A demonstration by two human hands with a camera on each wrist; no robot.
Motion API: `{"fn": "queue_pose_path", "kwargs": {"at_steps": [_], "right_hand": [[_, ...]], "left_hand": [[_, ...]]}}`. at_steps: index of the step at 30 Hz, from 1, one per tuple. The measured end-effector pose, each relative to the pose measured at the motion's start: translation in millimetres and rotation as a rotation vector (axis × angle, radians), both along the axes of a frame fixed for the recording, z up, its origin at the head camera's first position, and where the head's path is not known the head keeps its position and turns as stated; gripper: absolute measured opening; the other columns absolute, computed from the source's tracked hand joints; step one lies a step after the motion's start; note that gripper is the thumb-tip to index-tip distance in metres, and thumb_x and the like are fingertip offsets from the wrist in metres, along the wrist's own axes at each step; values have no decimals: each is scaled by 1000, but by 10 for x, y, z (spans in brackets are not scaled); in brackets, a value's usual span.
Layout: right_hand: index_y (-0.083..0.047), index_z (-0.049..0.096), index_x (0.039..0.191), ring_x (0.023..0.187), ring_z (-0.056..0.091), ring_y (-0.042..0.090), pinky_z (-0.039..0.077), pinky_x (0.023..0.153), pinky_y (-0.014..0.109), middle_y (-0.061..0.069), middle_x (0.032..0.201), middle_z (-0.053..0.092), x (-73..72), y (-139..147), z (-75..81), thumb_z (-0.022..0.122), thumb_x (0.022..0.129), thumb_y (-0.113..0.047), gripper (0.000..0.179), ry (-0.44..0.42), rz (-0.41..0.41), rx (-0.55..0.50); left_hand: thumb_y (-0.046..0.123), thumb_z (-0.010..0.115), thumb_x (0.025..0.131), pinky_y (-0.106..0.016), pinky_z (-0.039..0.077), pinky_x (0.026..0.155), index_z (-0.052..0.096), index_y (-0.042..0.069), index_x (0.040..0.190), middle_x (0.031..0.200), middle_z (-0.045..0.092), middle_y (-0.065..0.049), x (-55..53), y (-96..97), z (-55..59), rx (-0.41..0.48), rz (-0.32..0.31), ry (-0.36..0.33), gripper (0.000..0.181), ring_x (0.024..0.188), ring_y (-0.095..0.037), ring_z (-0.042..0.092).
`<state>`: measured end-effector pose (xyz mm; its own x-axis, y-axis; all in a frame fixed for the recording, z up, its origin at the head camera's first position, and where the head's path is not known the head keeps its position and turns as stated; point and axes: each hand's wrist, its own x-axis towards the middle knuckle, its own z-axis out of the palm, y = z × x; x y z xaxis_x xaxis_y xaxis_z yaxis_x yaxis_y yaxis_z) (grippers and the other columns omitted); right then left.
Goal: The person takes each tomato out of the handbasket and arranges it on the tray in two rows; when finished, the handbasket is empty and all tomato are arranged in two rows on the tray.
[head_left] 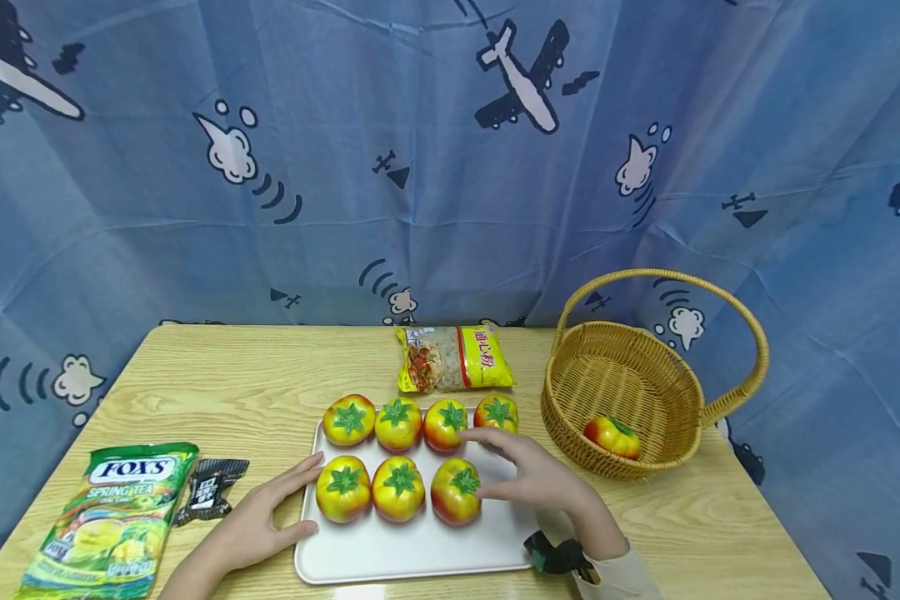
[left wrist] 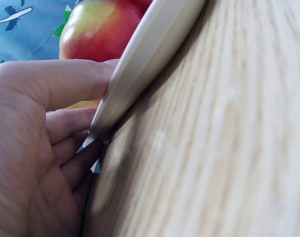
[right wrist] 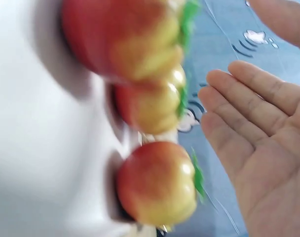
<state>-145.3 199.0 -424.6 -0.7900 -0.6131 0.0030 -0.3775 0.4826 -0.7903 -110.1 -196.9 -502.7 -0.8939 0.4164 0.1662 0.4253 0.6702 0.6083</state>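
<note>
A white tray (head_left: 412, 554) holds several red-and-yellow fruits with green, star-shaped leafy tops, looking like tomatoes or persimmons. Four stand in the back row, and three are in front. My left hand (head_left: 258, 517) rests against the tray's left edge; in the left wrist view its thumb and fingertips touch the rim (left wrist: 135, 64). Over the tray's right part hovers my right hand (head_left: 536, 475), thumb and fingers spread beside the front right fruit (head_left: 456, 492). The right wrist view shows that palm (right wrist: 278, 163) with straight fingers and nothing in it, apart from the fruits (right wrist: 157, 182).
A wicker basket (head_left: 562, 417) with a tall handle stands right of the tray, one similar fruit (head_left: 612, 437) inside. Behind the tray lies a yellow pasta bag (head_left: 457, 358). A green Fox's candy bag (head_left: 108, 521) and a small black packet (head_left: 210, 492) are at left.
</note>
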Motion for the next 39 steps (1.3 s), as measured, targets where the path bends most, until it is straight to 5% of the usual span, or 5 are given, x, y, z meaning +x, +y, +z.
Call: {"fn": "queue_pose_path", "kwargs": {"at_steps": [6,15,25,36,39], "right_hand": [[-7,47,137,132,44,28,35,109,47,7,142,49,-27,193,93,75,80,-21,65,47,-68,-44],[-4,46,137,132,43,29,31,106,12,14,141,49,-76,524,156,75,81,-23,66,113,-161,-100],[-3,42,140,125,41,-8,32,102,5,22,140,45,-65,963,183,70,84,-9,62,130,-290,-140],[-3,42,139,120,37,-17,30,96,0,21,139,47,-95,1432,123,66,88,-12,58,150,-384,-11],[-2,41,140,127,44,1,31,94,0,21,138,47,-99,1525,128,67,88,-17,60,140,-402,65]], "left_hand": [[45,69,82,-57,42,99,52,20,137,148,43,0,11,-3,16,3,1,-4,62,131,-33,44],[43,70,82,-57,42,98,52,19,137,147,44,-1,32,2,31,9,7,2,62,130,-34,45],[43,71,81,-55,42,99,53,21,136,148,43,1,13,2,-34,14,6,5,63,131,-31,44],[45,70,82,-56,41,100,52,20,137,148,43,0,4,4,19,8,4,-6,63,132,-31,44],[45,69,82,-57,41,99,52,20,137,148,43,0,4,10,37,9,-1,-8,62,131,-33,44]]}}
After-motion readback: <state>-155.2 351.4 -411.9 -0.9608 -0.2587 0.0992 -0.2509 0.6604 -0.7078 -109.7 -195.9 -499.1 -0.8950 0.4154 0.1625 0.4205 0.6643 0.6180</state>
